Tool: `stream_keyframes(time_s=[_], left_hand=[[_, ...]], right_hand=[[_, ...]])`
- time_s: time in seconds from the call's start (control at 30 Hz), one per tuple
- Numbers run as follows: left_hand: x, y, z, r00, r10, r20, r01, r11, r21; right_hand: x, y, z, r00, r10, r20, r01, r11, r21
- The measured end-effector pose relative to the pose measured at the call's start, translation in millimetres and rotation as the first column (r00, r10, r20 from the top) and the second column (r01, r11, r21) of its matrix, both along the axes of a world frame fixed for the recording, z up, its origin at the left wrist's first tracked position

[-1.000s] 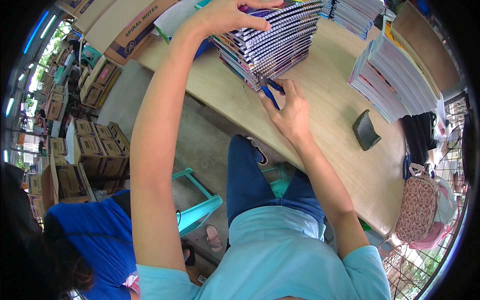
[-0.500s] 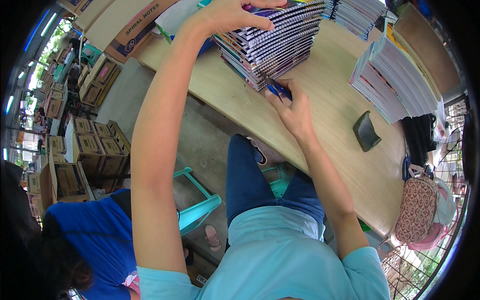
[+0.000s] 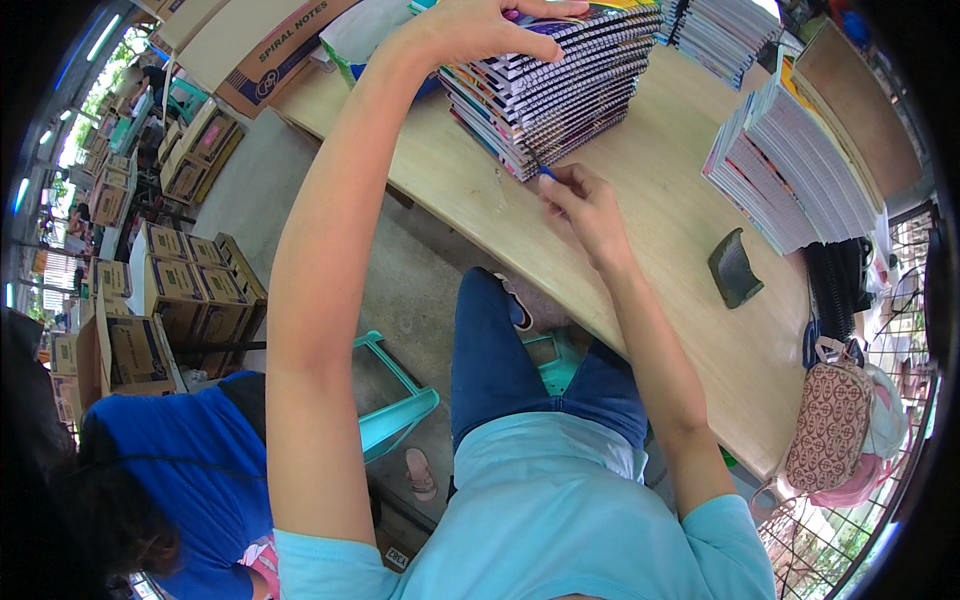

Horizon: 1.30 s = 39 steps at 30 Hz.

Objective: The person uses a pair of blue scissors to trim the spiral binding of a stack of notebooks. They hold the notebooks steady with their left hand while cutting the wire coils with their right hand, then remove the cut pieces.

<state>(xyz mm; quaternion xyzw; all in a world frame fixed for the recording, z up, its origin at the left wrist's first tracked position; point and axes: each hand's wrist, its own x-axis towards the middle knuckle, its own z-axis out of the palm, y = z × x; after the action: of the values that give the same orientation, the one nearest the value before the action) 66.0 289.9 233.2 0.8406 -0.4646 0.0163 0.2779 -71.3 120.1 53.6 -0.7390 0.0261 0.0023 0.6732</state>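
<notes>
A tall stack of spiral notebooks [image 3: 580, 95] stands on the table, its wire-bound edges facing me. My left hand [image 3: 490, 30] rests over the top of the stack, fingers stretched out and thumb apart on the near side. Low by the stack's near corner, my right hand [image 3: 590, 212] is closed around blue-handled pliers [image 3: 545, 171]. Their dark tip reaches the bottom coils; most of the handle is hidden by my fingers.
The pale wooden table [image 3: 660, 240] also bears another notebook stack [image 3: 790, 165], more notebooks [image 3: 720, 35] at the back and a dark curved piece [image 3: 735, 268]. A patterned bag [image 3: 828, 425] hangs at the right. A person in blue [image 3: 185, 470] and a turquoise stool [image 3: 395, 415] are at left.
My right hand has turned, so the pliers' handles are now mostly covered by my fingers. The left hand stays on top of the stack. The whole view has shifted slightly.
</notes>
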Motion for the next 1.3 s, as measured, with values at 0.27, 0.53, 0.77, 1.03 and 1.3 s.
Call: stream_keyframes(time_s=[0.27, 0.53, 0.77, 1.03, 1.3], left_hand=[[0.2, -0.6, -0.8, 1.000, 0.020, 0.018, -0.021, 1.000, 0.015], [6.0, 3.1, -1.8, 1.000, -0.008, 0.011, 0.008, 1.000, 0.009], [-4.3, -0.3, 2.1, 0.998, 0.044, -0.038, -0.044, 0.999, -0.001], [-1.5, -0.9, -3.1, 0.995, 0.060, -0.084, -0.063, 0.998, -0.029], [-1.1, 0.7, 0.3, 0.997, 0.031, -0.067, -0.032, 0.999, -0.009]], right_hand=[[-9.2, 12.5, -8.2, 0.847, -0.081, 0.526, 0.362, 0.811, -0.459], [-10.9, -1.2, -5.3, 0.988, -0.083, 0.130, 0.098, 0.989, -0.115], [-6.2, 11.8, -17.3, 0.771, -0.055, 0.635, 0.439, 0.768, -0.467], [5.5, -3.8, -16.6, 0.999, -0.011, 0.037, 0.013, 0.999, -0.050], [-9.3, 5.3, -6.7, 0.900, -0.073, 0.429, 0.294, 0.829, -0.475]])
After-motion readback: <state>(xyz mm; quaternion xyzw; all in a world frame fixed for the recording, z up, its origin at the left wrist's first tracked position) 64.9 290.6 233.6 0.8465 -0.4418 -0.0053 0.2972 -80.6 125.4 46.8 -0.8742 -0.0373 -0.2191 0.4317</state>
